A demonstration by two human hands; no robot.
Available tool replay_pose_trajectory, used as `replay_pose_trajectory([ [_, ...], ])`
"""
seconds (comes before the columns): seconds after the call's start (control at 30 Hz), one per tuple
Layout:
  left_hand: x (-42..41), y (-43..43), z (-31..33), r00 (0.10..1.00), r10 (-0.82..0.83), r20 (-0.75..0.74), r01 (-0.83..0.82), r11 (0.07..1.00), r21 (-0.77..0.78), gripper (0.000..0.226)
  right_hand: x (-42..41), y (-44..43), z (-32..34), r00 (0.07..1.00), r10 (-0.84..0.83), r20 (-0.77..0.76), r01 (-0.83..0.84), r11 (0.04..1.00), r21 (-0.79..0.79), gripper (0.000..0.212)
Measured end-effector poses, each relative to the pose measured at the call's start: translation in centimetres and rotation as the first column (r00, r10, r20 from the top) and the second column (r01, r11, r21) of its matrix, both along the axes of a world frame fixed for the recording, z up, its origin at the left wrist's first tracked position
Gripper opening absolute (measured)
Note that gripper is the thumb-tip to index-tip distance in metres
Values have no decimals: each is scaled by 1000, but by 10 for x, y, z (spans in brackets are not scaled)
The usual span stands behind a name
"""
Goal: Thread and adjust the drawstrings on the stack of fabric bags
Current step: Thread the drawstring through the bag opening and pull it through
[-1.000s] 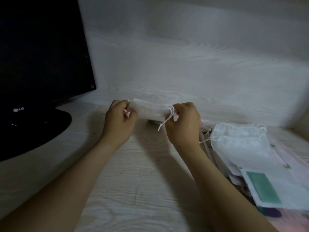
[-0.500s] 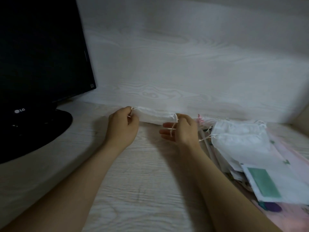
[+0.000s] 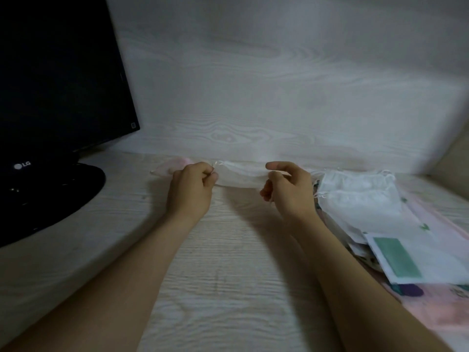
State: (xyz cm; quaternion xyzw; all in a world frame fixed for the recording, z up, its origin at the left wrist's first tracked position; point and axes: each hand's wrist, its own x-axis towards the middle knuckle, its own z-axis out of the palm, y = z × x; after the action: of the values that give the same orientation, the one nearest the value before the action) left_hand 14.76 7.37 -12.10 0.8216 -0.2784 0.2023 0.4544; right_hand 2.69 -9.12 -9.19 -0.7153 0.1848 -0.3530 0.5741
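A small white fabric bag (image 3: 239, 175) is stretched flat between my hands, low over the desk near the back wall. My left hand (image 3: 191, 188) pinches the bag's left end, where a thin drawstring loop shows. My right hand (image 3: 288, 189) pinches the right end between thumb and forefinger. To the right lies a stack of white drawstring bags (image 3: 360, 196), their cords sticking out at the left side. A pale pink bag (image 3: 172, 166) lies on the desk just behind my left hand.
A black monitor (image 3: 58, 80) on a round black base (image 3: 50, 196) fills the left. At the far right, under the stack, lie pink printed bags and a white packet with a green patch (image 3: 396, 260). A light wood-grain wall stands close behind the desk (image 3: 228, 275).
Both hands have lowered the white bag toward the desk and pulled it wider apart. The loose cord that hung by my right hand is no longer dangling. The pink bag now shows behind my left hand.
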Motion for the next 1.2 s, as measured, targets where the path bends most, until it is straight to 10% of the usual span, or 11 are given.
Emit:
replay_pose_trajectory([
  [0.33,-6,2,15,970,93,-223,-131,978,-163,28,-2,-8,-4,982,-53,-180,20,984,-178,35],
  [0.63,-3,11,26,787,-143,-601,-224,841,-493,32,-7,3,9,987,145,-67,-137,984,112,26],
  [0.9,-6,11,31,686,-366,-629,-330,613,-717,15,-12,-2,17,979,158,132,-204,830,519,7],
  [1.2,-4,11,33,531,-606,-592,-327,498,-803,28,-7,1,9,977,97,188,-187,810,555,11],
])
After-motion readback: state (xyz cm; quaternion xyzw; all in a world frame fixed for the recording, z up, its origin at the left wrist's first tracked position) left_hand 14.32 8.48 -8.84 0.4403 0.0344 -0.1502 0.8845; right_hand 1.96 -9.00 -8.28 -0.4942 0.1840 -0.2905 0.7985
